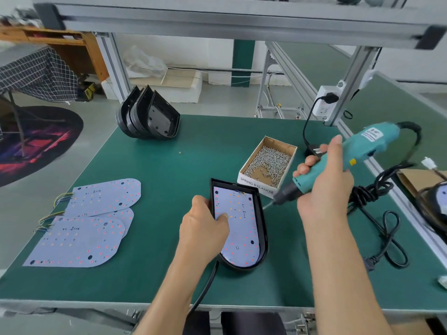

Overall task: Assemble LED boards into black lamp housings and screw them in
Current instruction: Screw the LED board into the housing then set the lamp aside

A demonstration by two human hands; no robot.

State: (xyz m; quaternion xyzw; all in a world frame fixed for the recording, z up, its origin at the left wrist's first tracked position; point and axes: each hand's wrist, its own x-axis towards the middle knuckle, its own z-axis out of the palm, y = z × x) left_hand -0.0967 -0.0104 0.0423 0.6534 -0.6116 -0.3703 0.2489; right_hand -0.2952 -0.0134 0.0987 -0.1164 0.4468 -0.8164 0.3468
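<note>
Around the green worktop [150, 165]

An aluminium frame [242, 22] spans overhead, with a white power socket [325, 102] fixed to its right post and a black plug in it. Beyond the worktop's left edge are a round dark rug [41, 141], a table under a checked cloth [33, 71] and a wooden desk [60, 42].

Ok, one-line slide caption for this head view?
Left hand steadies LED board in black housing while right hand brings the electric screwdriver in beside the screw box.
</note>
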